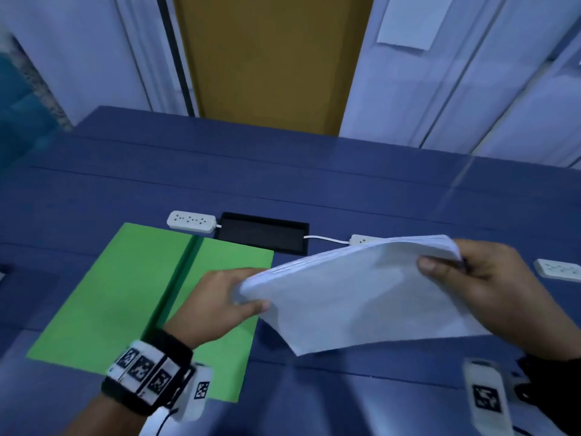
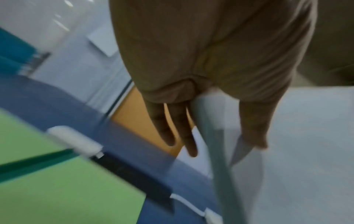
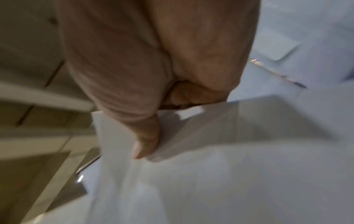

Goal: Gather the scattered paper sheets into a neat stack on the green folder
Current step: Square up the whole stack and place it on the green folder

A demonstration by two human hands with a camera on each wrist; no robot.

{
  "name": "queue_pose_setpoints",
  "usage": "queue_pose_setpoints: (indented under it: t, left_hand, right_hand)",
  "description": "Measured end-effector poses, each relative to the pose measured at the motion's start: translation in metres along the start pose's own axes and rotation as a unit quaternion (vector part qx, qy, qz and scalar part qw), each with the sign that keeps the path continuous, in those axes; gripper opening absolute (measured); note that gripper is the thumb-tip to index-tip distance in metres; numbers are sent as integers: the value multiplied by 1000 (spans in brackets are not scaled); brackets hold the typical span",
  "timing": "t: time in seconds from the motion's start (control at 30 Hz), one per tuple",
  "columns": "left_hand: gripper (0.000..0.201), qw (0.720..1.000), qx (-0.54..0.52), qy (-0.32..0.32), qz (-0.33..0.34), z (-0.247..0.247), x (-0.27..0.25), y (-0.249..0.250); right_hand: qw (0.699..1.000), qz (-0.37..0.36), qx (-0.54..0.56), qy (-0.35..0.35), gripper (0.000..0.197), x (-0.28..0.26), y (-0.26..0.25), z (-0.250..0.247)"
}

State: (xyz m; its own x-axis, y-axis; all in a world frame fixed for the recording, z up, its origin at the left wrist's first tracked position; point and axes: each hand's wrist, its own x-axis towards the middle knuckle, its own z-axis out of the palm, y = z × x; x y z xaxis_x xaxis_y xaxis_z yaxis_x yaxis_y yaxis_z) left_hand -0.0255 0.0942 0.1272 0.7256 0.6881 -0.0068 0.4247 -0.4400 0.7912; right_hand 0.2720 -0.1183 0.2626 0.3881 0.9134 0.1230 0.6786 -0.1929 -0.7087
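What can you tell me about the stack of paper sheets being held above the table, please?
The paper stack is a sheaf of plain white sheets, its layered edges showing along the far side. It is held in the air, bowed upward in the middle and tilted, above the blue table just right of the open green folder. The left hand pinches its left corner and the right hand grips its right edge, thumb on top.

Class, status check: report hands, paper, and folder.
Left hand and right hand grip paper stack, off table. Green folder open, bare. Nothing in the way.
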Motion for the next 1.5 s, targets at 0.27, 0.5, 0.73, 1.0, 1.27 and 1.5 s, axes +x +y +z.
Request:
queue_pose_setpoints:
  t: [0.27,0.5,0.73,1.0,1.27,1.5]
  left_hand:
    - [45,892,-448,1,-63,42,0,6]
    - [47,958,-222,159,-85,98,36,12]
    - [30,952,-271,81,-114,136,35,-32]
    - [19,977,-129,30,-167,151,59,-78]
    - [22,969,-139,-23,-200,171,38,-79]
    - [21,963,-187,-96,-168,156,42,-48]
  right_hand:
    - [935,124,323,80,23,-17,98,8]
    - [904,140,300,272,14,-26,111,85]
    - [865,213,358,279,23,-56,159,135]
    - [865,307,342,203,22,-62,218,172]
    - [864,349,320,174,28,-78,236,183]
    - [808,411,392,156,25,-90,262,173]
